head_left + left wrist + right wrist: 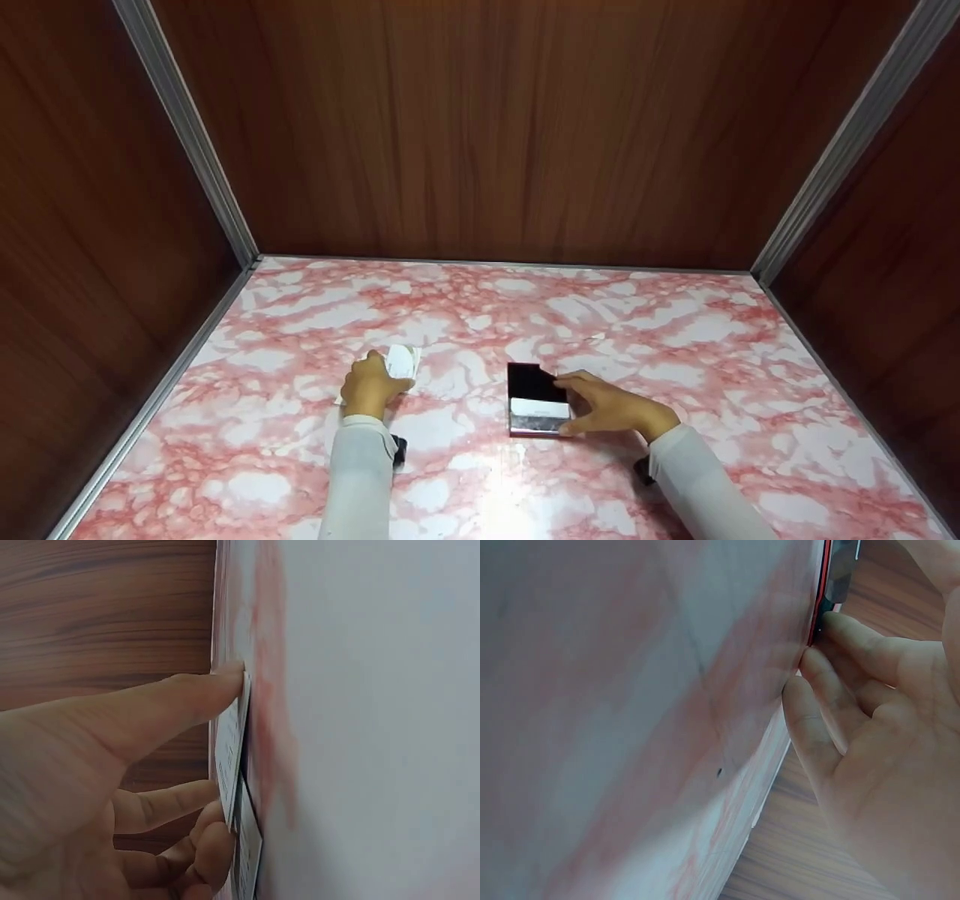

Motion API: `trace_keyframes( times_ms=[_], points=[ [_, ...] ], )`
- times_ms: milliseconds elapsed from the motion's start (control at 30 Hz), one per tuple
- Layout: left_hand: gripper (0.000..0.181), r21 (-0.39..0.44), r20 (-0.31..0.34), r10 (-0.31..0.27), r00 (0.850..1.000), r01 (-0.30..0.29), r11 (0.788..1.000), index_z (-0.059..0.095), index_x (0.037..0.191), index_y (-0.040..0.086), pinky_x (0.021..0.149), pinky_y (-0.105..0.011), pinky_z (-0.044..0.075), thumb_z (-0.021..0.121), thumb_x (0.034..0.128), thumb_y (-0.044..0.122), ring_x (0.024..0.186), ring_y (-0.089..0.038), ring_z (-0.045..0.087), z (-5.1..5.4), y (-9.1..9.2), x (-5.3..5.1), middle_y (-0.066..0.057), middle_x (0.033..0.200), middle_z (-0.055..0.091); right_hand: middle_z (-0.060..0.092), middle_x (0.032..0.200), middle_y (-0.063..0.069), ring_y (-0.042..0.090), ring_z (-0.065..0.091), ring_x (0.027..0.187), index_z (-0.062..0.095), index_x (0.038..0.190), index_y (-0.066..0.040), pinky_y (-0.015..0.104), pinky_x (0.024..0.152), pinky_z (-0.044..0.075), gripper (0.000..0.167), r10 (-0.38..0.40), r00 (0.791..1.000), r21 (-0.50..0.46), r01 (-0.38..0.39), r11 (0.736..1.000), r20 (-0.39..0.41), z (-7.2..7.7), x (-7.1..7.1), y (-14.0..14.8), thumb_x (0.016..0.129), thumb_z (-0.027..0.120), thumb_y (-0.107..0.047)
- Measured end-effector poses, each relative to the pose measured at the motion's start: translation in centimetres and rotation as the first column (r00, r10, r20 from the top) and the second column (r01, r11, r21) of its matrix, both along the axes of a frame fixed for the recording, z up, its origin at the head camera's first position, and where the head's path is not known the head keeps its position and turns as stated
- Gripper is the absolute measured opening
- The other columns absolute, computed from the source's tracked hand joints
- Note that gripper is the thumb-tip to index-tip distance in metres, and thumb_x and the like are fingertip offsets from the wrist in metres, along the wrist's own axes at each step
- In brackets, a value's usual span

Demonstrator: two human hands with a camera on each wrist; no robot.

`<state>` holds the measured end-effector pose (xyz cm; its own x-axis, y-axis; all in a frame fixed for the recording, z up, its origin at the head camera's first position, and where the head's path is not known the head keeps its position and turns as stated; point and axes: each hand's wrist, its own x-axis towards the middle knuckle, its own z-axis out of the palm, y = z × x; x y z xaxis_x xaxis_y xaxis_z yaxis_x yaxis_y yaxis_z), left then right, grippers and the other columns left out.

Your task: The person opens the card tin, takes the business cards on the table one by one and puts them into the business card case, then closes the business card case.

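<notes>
At the left, my left hand (369, 386) pinches a white printed card (403, 361) by its edges. In the left wrist view the thumb is on one edge of that card (231, 750) and fingers are at the opposite edge. Another card (247, 844) lies partly under it on the table. My right hand (611, 405) holds the right side of a flat business card case (536, 382), thumb by the near corner and index finger farther up. The case has a black part, a white strip and a shiny silver part. In the right wrist view only its red-and-black edge (821, 596) and silver end show.
The table (465, 315) has a red-and-white marbled top. Brown wood-grain panels (487, 135) stand behind it and on both sides, joined by metal corner posts (199, 142). A bright reflection lies on the near middle of the table.
</notes>
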<state>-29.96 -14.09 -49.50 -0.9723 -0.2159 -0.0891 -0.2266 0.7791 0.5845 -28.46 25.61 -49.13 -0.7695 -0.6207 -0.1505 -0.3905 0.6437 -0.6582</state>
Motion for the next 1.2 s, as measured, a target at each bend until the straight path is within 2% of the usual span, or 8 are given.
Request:
trace_keyframes(
  times_ms=[233, 467, 667, 900, 1200],
  points=[
    [0.064, 0.052, -0.067, -0.009, 0.998, 0.012, 0.999, 0.058, 0.124, -0.002, 0.078, -0.054, 0.052, 0.089, 0.0736, 0.022, 0.094, -0.041, 0.064, 0.2, -0.2, 0.0, -0.023, 0.107, 0.065, 0.038, 0.145, 0.017, 0.035, 0.039, 0.132, 0.038, 0.151, 0.000, 0.058, 0.109, 0.031, 0.086, -0.004, 1.000, 0.001, 0.004, 1.000, -0.007, 0.0, 0.1, 0.0, 0.086, 0.079, -0.038],
    [0.047, 0.075, -0.125, -0.042, 0.991, 0.052, 0.996, 0.060, 0.118, 0.004, 0.081, -0.054, 0.051, 0.085, 0.0789, 0.013, 0.097, -0.040, 0.064, 0.1, -0.4, 0.0, -0.021, 0.108, 0.065, 0.038, 0.146, 0.017, 0.037, 0.039, 0.134, 0.038, 0.151, -0.001, 0.059, 0.109, 0.031, 0.085, -0.014, 1.000, 0.007, 0.014, 1.000, 0.000, 0.1, 0.2, 0.0, 0.086, 0.079, -0.038],
    [0.043, 0.114, -0.131, -0.058, 0.990, 0.073, 0.991, 0.061, 0.121, 0.006, 0.082, -0.053, 0.051, 0.080, 0.0830, 0.010, 0.101, -0.038, 0.063, 0.1, -0.9, -0.2, -0.022, 0.113, 0.066, 0.038, 0.147, 0.017, 0.036, 0.040, 0.133, 0.038, 0.151, 0.000, 0.058, 0.109, 0.031, 0.086, -0.010, 1.000, 0.013, 0.010, 1.000, -0.017, -0.1, 0.0, 0.0, 0.086, 0.079, -0.038],
    [0.034, 0.219, -0.181, -0.066, 0.981, 0.106, 0.970, 0.065, 0.117, 0.004, 0.080, -0.048, 0.053, 0.074, 0.0844, 0.007, 0.093, -0.035, 0.067, 0.2, -1.7, -0.2, -0.021, 0.101, 0.071, 0.038, 0.146, 0.016, 0.033, 0.042, 0.128, 0.038, 0.151, 0.001, 0.056, 0.108, 0.033, 0.087, -0.004, 1.000, 0.001, 0.004, 1.000, -0.012, -0.1, 0.0, 0.0, 0.085, 0.080, -0.038],
    [0.034, 0.264, -0.194, -0.040, 0.980, 0.092, 0.960, 0.068, 0.120, 0.001, 0.081, -0.049, 0.054, 0.072, 0.0864, 0.008, 0.093, -0.036, 0.069, 0.5, -2.4, -0.1, -0.024, 0.103, 0.071, 0.037, 0.148, 0.017, 0.034, 0.040, 0.132, 0.037, 0.152, 0.000, 0.056, 0.109, 0.032, 0.088, -0.015, 1.000, 0.008, 0.015, 1.000, 0.002, -0.1, 0.0, -0.1, 0.086, 0.079, -0.040]
  ],
)
